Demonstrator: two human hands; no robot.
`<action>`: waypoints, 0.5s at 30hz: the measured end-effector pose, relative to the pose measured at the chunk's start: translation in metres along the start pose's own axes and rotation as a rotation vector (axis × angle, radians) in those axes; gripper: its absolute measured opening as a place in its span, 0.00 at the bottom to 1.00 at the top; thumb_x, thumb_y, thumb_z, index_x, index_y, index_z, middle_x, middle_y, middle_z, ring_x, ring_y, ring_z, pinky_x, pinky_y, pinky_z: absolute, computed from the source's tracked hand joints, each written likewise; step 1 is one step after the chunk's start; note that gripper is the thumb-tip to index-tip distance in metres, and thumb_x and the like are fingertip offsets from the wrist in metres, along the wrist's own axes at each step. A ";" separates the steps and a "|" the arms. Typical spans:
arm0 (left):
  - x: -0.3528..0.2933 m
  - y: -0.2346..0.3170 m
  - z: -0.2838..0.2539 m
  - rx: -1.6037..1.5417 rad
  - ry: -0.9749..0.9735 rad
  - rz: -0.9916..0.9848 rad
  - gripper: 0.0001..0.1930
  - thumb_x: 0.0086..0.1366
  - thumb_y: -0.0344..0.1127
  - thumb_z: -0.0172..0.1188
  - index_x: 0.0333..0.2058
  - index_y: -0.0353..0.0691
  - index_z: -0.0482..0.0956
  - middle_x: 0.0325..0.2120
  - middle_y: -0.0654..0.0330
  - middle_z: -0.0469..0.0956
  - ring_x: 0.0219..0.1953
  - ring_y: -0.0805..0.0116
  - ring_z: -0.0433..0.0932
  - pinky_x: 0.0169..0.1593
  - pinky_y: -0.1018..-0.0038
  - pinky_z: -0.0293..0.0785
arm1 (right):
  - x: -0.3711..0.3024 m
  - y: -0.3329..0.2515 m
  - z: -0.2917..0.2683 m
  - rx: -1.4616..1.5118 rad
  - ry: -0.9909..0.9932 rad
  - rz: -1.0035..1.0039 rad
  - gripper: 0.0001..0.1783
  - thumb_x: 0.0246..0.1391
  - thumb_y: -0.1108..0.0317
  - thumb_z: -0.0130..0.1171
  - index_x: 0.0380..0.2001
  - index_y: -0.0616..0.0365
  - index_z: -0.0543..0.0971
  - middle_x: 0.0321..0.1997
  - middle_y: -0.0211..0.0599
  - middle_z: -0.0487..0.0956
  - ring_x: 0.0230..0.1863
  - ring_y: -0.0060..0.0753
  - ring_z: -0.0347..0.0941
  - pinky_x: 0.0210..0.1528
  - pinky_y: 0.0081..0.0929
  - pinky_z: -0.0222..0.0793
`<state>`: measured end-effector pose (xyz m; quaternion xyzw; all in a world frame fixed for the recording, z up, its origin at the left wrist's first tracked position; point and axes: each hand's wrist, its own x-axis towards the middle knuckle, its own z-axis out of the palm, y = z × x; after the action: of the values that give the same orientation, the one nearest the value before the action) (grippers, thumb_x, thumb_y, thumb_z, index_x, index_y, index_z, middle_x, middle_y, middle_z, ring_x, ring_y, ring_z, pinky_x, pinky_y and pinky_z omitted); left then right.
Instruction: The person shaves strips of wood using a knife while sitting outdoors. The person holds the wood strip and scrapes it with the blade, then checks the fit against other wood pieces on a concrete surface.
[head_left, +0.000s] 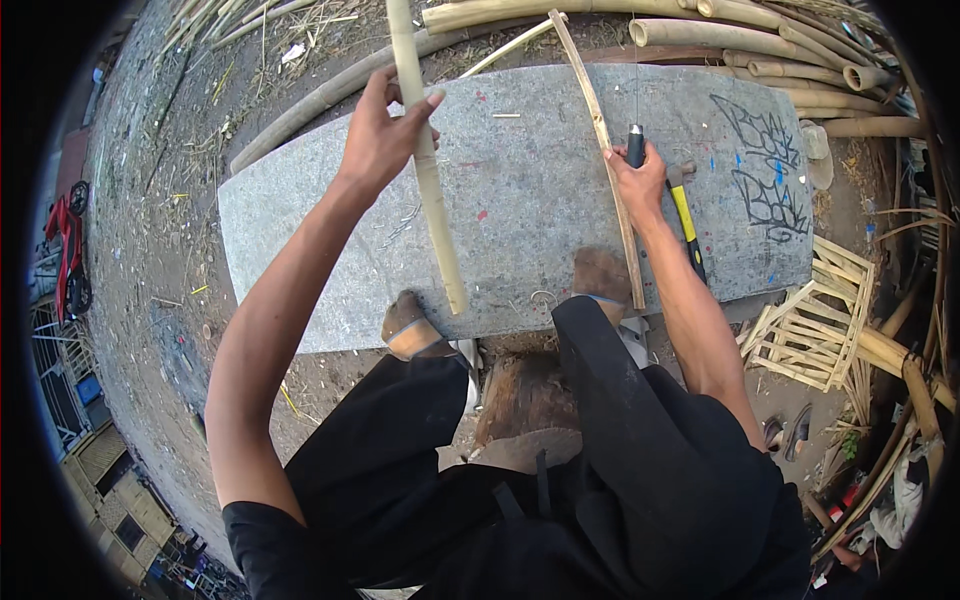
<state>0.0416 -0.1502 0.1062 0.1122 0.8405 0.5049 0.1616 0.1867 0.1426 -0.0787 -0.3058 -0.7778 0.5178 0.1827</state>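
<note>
My left hand [385, 135] grips a pale bamboo pole [437, 220] that runs from the top edge down across a grey stone slab [520, 210]. My right hand [638, 180] is closed on a black tool handle [636, 146]; a thin blade rises from it, too fine to identify. A thin split bamboo strip [597, 120] lies diagonally on the slab, passing under that hand. Its near end is by my right foot [603, 275]. My left foot [408, 325] rests on the slab's near edge.
A hammer with a yellow and black handle [686, 222] lies on the slab beside my right hand. Several bamboo poles [740, 40] are stacked beyond the slab. A small bamboo-slat frame [815, 325] sits at the right. Dirt ground with scraps lies at the left.
</note>
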 end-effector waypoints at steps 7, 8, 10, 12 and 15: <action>-0.012 0.048 -0.018 0.040 0.020 0.173 0.31 0.65 0.42 0.64 0.60 0.31 0.63 0.38 0.54 0.75 0.30 0.70 0.82 0.33 0.73 0.82 | 0.036 -0.095 -0.021 0.097 0.024 -0.224 0.13 0.48 0.69 0.72 0.32 0.62 0.77 0.35 0.35 0.82 0.35 0.22 0.75 0.41 0.22 0.71; -0.014 0.056 -0.028 0.042 0.045 0.197 0.32 0.65 0.42 0.64 0.60 0.31 0.63 0.38 0.54 0.75 0.30 0.70 0.83 0.33 0.74 0.82 | 0.043 -0.113 -0.035 0.113 0.039 -0.259 0.13 0.48 0.69 0.72 0.32 0.62 0.77 0.35 0.35 0.82 0.35 0.21 0.75 0.41 0.22 0.71; -0.025 0.082 -0.054 0.075 0.127 0.222 0.33 0.65 0.41 0.64 0.61 0.31 0.62 0.44 0.50 0.76 0.33 0.68 0.82 0.38 0.71 0.83 | 0.050 -0.160 -0.060 0.197 0.059 -0.317 0.13 0.49 0.69 0.72 0.31 0.61 0.76 0.34 0.33 0.81 0.35 0.21 0.75 0.40 0.21 0.71; -0.043 0.110 -0.074 0.005 0.208 0.262 0.32 0.65 0.41 0.64 0.61 0.30 0.62 0.44 0.50 0.76 0.33 0.69 0.82 0.38 0.72 0.83 | 0.048 -0.213 -0.092 0.316 0.075 -0.363 0.13 0.49 0.68 0.72 0.30 0.60 0.76 0.33 0.31 0.80 0.33 0.20 0.74 0.39 0.22 0.70; -0.072 0.132 -0.129 -0.011 0.310 0.355 0.29 0.65 0.41 0.63 0.57 0.29 0.65 0.42 0.52 0.78 0.35 0.67 0.83 0.39 0.70 0.83 | 0.067 -0.274 -0.132 0.301 0.011 -0.402 0.14 0.48 0.66 0.72 0.29 0.59 0.75 0.29 0.28 0.78 0.30 0.20 0.71 0.37 0.24 0.69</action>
<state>0.0621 -0.2188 0.2909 0.1787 0.8194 0.5413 -0.0600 0.1370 0.2027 0.2228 -0.1172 -0.7362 0.5793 0.3295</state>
